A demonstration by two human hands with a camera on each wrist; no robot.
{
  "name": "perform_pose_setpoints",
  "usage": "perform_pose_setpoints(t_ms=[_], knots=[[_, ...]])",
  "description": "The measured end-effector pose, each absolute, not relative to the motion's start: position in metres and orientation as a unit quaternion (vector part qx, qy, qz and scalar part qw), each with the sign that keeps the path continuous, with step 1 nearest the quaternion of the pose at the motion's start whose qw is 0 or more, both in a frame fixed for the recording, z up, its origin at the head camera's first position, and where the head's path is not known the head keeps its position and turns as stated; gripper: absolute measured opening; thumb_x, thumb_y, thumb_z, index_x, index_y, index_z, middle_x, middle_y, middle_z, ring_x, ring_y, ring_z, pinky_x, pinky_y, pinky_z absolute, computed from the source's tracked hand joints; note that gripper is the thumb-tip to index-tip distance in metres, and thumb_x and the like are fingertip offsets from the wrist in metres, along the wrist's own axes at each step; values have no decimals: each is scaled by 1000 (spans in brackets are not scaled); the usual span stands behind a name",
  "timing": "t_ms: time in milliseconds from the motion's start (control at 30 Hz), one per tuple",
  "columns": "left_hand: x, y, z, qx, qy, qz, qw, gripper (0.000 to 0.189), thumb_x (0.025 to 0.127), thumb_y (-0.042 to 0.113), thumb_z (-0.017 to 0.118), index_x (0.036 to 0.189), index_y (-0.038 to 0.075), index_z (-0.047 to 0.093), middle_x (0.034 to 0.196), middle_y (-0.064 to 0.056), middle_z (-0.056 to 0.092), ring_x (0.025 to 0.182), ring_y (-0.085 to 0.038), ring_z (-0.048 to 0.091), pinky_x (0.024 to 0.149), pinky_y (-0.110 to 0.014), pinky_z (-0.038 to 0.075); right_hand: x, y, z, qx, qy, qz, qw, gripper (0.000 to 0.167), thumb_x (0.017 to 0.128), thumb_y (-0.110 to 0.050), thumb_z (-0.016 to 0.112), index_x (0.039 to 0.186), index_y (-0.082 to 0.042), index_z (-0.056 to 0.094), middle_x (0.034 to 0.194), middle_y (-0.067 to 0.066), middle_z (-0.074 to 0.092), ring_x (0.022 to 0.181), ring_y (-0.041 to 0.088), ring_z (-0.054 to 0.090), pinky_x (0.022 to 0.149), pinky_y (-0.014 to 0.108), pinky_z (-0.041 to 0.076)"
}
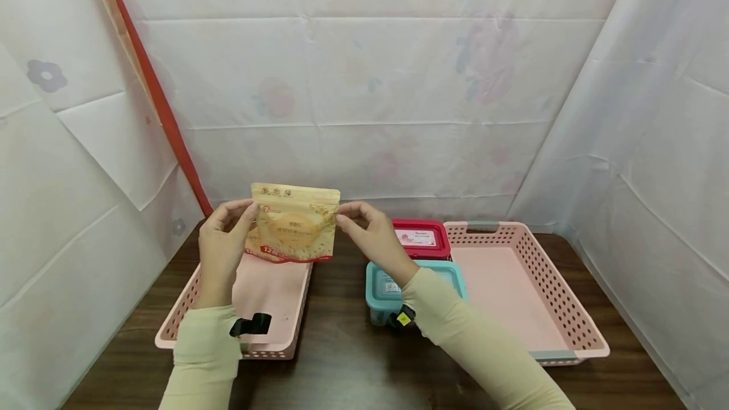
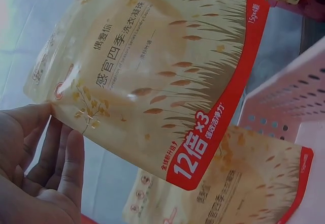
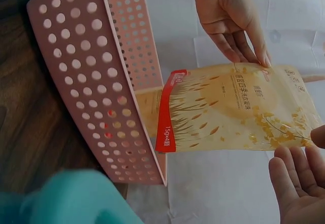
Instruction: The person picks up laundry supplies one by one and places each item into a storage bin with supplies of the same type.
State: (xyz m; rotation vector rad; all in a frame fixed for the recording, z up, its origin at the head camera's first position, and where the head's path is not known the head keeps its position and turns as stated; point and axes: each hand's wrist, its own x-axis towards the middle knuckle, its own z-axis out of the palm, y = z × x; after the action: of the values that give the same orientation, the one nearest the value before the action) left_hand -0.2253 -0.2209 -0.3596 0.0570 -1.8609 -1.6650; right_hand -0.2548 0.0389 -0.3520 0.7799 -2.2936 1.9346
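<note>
Up over the left pink basket (image 1: pixel 270 299), the left hand (image 1: pixel 221 236) pinches one edge of a yellow pouch (image 1: pixel 296 226), the right hand (image 1: pixel 374 236) pinching the opposite edge! Left wrist view shows a second pouch (image 2: pixel 223 183) broadly; head view offers just a sliver. Teal-lidded box (image 1: pixel 381 290)? Beneath the right forearm.

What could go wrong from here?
The held pouch is pinched only at its edges by the left hand and right hand, so it might slip. Lowered, it could knock the second pouch in the left basket. The right sleeve passes over the teal-lidded container and might brush it.
</note>
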Motion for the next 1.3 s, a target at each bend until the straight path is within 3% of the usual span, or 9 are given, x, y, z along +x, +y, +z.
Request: perform_pose_setpoints(t_ms=[300,533,633,800,967,1167,1300], knots=[[-218,-239,-361,58,-665,-671,323,29,89,20,78,112,3,75,93,-1,69,83,-12,64,69,-14,53,-251,18,-358,261,-716,647,0,25,103,-20,60,121,-5,66,112,11,67,101,18,67,86,30,57],[-211,-248,-362,87,-655,-682,313,31,88,22,79,113,5,75,98,-2,69,88,-14,64,75,-13,53,-250,4,-362,255,-693,675,-5,24,102,-17,62,120,-3,68,109,10,69,105,29,68,84,30,57],[-210,-252,-363,99,-658,-677,314,31,88,24,79,113,6,75,99,-3,69,89,-15,63,75,-13,53,-249,-2,-364,256,-684,683,-12,24,101,-15,62,120,-2,68,110,10,69,105,32,68,87,36,57],[-207,-259,-365,104,-660,-673,316,33,88,24,79,115,5,75,100,-3,70,91,-15,65,75,-12,52,-245,-9,-368,259,-679,687,-25,25,101,-15,62,123,-3,66,112,7,69,104,24,69,91,45,55],[-203,-268,-369,116,-667,-672,300,35,88,25,79,117,6,74,103,-2,70,94,-14,65,77,-12,53,-243,-14,-374,259,-687,677,-49,25,103,-18,60,124,-7,66,122,2,66,106,15,68,89,31,56],[-199,-277,-370,150,-697,-644,278,38,87,32,79,117,9,75,101,3,72,93,-11,66,74,-12,52,-243,-22,-377,266,-694,666,-71,27,104,-17,57,127,-5,64,123,5,68,112,25,67,89,27,55],[-201,-283,-370,168,-729,-609,264,40,87,38,77,119,13,75,99,7,72,92,-8,66,72,-13,52,-243,-25,-377,268,-706,651,-78,29,105,-19,56,130,-6,63,124,4,67,113,26,66,95,37,53]])
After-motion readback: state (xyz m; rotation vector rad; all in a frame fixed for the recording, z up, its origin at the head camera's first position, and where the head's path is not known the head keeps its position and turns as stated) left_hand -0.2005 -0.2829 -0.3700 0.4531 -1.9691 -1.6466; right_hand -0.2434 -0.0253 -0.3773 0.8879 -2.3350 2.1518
